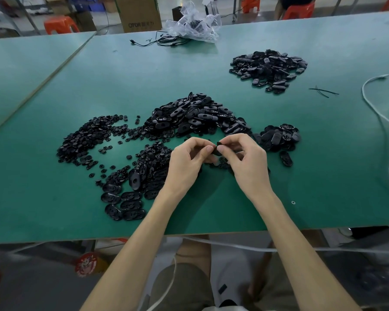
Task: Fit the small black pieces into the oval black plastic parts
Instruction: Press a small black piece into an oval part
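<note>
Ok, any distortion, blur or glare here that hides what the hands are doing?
Head view: wide-angle bend curves the table; light even, soft shadows under the left hand and right hand; the black piece they pinch shows no detail; no glare.

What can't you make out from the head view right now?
Head view: black part pinched between left hand and right hand, mostly covered by fingers; piece seating unreadable.
Head view: clear bag contents, blurred by crumpled plastic.
Head view: white cable, cut by right edge.
</note>
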